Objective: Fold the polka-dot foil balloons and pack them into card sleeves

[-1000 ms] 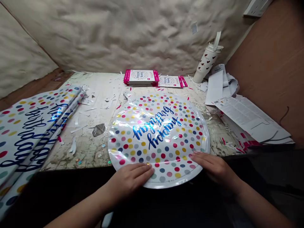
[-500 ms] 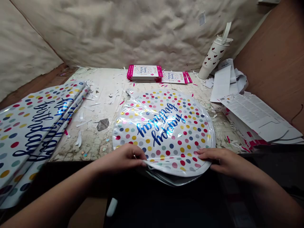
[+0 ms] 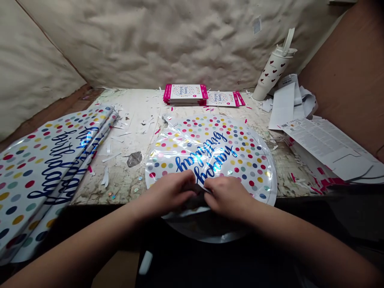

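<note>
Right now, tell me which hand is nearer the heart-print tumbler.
Right. The right hand is in front and left of the tumbler; the left hand is farther left.

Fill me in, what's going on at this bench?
A person's left hand and right hand are close together, pinching the near part of a round dotted sheet marked "happy birthday". That part is raised, and a greyish layer shows beneath. More dotted sheets lie to the left, a stack of pink-edged packets sits at the back, and printed papers lie to the right.
</note>
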{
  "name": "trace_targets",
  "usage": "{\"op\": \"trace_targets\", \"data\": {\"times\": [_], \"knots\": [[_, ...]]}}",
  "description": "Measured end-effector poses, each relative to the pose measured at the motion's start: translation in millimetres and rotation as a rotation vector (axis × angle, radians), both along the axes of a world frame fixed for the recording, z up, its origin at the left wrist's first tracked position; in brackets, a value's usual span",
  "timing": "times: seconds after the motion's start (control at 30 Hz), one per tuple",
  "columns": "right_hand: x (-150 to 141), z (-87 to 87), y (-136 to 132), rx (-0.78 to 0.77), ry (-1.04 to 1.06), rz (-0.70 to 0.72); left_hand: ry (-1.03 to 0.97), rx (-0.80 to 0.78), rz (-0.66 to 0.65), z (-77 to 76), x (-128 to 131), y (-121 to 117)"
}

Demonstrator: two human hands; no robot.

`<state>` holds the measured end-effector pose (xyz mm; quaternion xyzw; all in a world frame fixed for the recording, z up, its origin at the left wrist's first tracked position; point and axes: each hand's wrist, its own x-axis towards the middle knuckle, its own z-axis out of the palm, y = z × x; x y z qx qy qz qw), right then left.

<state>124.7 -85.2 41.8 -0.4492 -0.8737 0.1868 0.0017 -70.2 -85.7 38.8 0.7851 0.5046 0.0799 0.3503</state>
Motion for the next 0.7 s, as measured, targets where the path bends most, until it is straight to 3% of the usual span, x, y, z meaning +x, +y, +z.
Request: {"op": "trace_targets", "data": {"times": [0.1,0.2,0.33,0.43,0.57,0.63,0.7], "knots": [[10,-4.8,-12,0.039,-0.074,0.063,0.194,0.205,-0.138,-11.7,-19,-15],[37,-21.8,-34,0.166,-0.117,0.095,0.126,0.379,-0.212,-30.8,-39,-30],[87,-50.3,-57,0.418,-0.141,0.048,0.007,0.555,-0.193,-50.6,-54,-41],[105,-54.3,-65,0.415,-0.017,0.044,-0.013,0.589,-0.141,-56.5,-53,-42],[86,-42.1,-66,0.284,0.257,0.015,0.03,0.547,-0.242,-46.5,-34,-34],[69,-37.7,-64,0.221,0.298,-0.003,0.085,0.399,-0.232,-33.1,-19,-26],[56,-37.7,-60,0.194,0.261,-0.012,0.149,0.205,-0.139,-18.1,-6,-16]]}}
